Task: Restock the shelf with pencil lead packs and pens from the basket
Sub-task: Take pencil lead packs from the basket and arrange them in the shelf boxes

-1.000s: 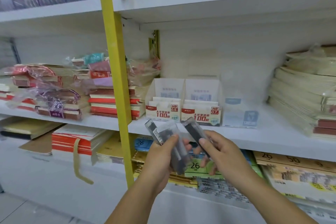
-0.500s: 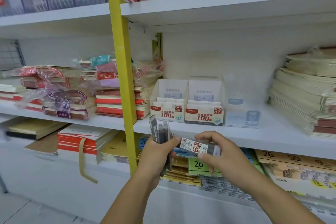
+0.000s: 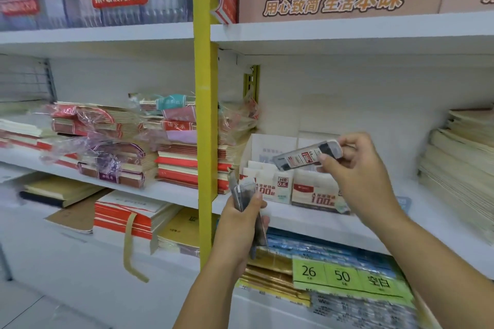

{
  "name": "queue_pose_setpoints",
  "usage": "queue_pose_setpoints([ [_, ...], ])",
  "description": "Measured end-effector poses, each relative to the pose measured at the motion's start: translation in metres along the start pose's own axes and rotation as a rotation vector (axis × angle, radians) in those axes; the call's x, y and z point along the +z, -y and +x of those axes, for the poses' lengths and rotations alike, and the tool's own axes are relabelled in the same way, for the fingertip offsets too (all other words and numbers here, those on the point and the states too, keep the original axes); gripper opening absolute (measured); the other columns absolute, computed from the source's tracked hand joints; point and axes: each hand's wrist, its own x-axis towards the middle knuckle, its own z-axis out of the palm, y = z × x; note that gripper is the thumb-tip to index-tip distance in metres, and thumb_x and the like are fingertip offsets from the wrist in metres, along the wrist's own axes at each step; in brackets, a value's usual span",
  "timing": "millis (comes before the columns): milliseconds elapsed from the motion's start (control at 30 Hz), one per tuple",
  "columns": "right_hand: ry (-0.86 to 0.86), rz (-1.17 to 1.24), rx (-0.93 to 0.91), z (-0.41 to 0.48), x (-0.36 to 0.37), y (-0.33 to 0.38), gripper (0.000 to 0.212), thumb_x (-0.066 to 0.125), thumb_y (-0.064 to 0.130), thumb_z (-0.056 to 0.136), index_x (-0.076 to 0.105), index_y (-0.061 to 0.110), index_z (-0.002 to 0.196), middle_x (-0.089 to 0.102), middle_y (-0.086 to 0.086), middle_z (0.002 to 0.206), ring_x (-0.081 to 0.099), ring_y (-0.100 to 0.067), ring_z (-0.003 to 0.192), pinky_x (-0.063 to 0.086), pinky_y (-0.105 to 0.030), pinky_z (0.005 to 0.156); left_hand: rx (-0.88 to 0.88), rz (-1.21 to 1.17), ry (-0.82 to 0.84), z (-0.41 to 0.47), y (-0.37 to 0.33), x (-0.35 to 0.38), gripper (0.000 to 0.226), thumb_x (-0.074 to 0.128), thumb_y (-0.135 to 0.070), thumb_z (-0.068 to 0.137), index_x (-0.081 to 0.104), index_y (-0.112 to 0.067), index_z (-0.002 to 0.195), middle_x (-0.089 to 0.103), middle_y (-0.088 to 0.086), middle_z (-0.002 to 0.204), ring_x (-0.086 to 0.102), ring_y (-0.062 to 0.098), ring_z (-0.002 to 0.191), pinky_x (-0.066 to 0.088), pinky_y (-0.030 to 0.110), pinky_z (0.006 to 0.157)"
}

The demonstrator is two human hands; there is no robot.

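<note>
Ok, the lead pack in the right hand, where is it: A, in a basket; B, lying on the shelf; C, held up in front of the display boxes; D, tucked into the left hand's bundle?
C: the right hand pinches the lead pack in the air before the display boxes, apart from the bundle in the left hand.
</note>
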Motion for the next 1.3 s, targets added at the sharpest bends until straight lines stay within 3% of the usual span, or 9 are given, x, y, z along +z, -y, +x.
queue_pose_setpoints([
  [167, 0.154, -0.409, -0.192, 0.087, 0.048, -0.002, 0.022, 0.064, 0.017, 0.09, 0.049, 0.032, 0.085, 0.062, 0.013, 0.088, 0.06, 0.0, 0.08, 0.045, -0.013, 0.06, -0.006, -0.178, -0.049, 0.032, -0.002, -0.009, 0.022, 0.066, -0.029, 0.095, 0.069, -0.012, 0.109, 0.078, 0.003, 0.084, 0.074, 0.015, 0.072, 0.059, 0.033, 0.068],
  [367, 0.405, -0.637, -0.249, 0.137, 0.092, -0.026, 0.021, 0.065, 0.013, 0.087, 0.049, 0.027, 0.091, 0.061, 0.008, 0.083, 0.057, -0.004, 0.073, 0.045, -0.024, 0.059, -0.022, -0.167, -0.066, 0.061, -0.005, -0.018, 0.019, 0.064, -0.017, 0.097, 0.067, -0.021, 0.115, 0.08, 0.003, 0.1, 0.076, 0.023, 0.094, 0.06, 0.046, 0.088],
  [533, 0.473, -0.724, -0.181, 0.145, 0.11, -0.039, 0.023, 0.073, 0.019, 0.082, 0.056, 0.023, 0.096, 0.055, 0.01, 0.082, 0.06, -0.019, 0.088, 0.049, -0.034, 0.071, -0.031, -0.169, -0.022, 0.065, -0.008, -0.027, 0.013, 0.065, -0.015, 0.095, 0.069, -0.022, 0.105, 0.08, 0.001, 0.093, 0.078, 0.019, 0.087, 0.062, 0.031, 0.065],
  [667, 0.361, -1.064, -0.361, 0.141, 0.116, -0.043, 0.021, 0.068, 0.034, 0.087, 0.066, 0.024, 0.107, 0.049, 0.003, 0.1, 0.05, -0.02, 0.103, 0.035, -0.029, 0.067, -0.052, -0.167, 0.009, 0.066, -0.006, -0.032, 0.015, 0.066, -0.015, 0.095, 0.073, -0.015, 0.109, 0.08, 0.005, 0.098, 0.077, 0.023, 0.092, 0.061, 0.038, 0.076],
  [733, 0.325, -1.135, -0.385, 0.138, 0.113, -0.036, 0.026, 0.062, 0.036, 0.091, 0.067, 0.025, 0.115, 0.049, -0.001, 0.107, 0.047, -0.02, 0.107, 0.035, -0.029, 0.068, -0.055, -0.196, 0.022, 0.066, -0.006, -0.033, 0.014, 0.066, -0.014, 0.095, 0.074, -0.013, 0.107, 0.08, 0.008, 0.099, 0.077, 0.025, 0.092, 0.062, 0.035, 0.069],
  [833, 0.294, -0.815, -0.361, 0.115, 0.103, -0.019, 0.022, 0.058, 0.035, 0.093, 0.07, 0.027, 0.11, 0.055, 0.009, 0.098, 0.05, -0.005, 0.093, 0.035, -0.023, 0.068, -0.045, -0.213, 0.047, 0.062, -0.011, -0.032, 0.016, 0.066, -0.011, 0.094, 0.074, -0.01, 0.108, 0.079, 0.01, 0.101, 0.077, 0.026, 0.092, 0.062, 0.033, 0.065],
  [967, 0.581, -0.383, -0.099, 0.061, 0.091, -0.012, 0.022, 0.062, 0.04, 0.09, 0.067, 0.038, 0.111, 0.062, 0.023, 0.093, 0.053, 0.017, 0.073, 0.037, -0.008, 0.061, 0.007, -0.122, 0.098, 0.051, -0.015, -0.026, 0.013, 0.07, -0.015, 0.092, 0.077, -0.019, 0.103, 0.079, 0.01, 0.101, 0.076, 0.028, 0.093, 0.062, 0.041, 0.075],
  [1167, 0.536, 0.052, 0.132, 0.038, 0.069, -0.01, 0.017, 0.061, 0.01, 0.093, 0.068, 0.022, 0.102, 0.07, 0.01, 0.069, 0.058, -0.011, 0.054, 0.045, -0.015, 0.048, 0.021, -0.088, 0.192, 0.037, -0.018, -0.022, 0.016, 0.07, -0.026, 0.091, 0.077, -0.023, 0.105, 0.078, 0.009, 0.108, 0.074, 0.027, 0.103, 0.059, 0.05, 0.088],
  [1300, 0.582, 0.22, 0.184, 0.038, 0.054, -0.004, 0.011, 0.058, 0.016, 0.094, 0.058, 0.016, 0.105, 0.067, -0.003, 0.089, 0.059, -0.012, 0.071, 0.046, -0.024, 0.064, -0.038, -0.078, 0.28, 0.027, -0.018, -0.026, 0.032, 0.072, -0.032, 0.081, 0.077, -0.025, 0.111, 0.076, 0.0, 0.115, 0.073, 0.017, 0.104, 0.062, 0.045, 0.077],
])
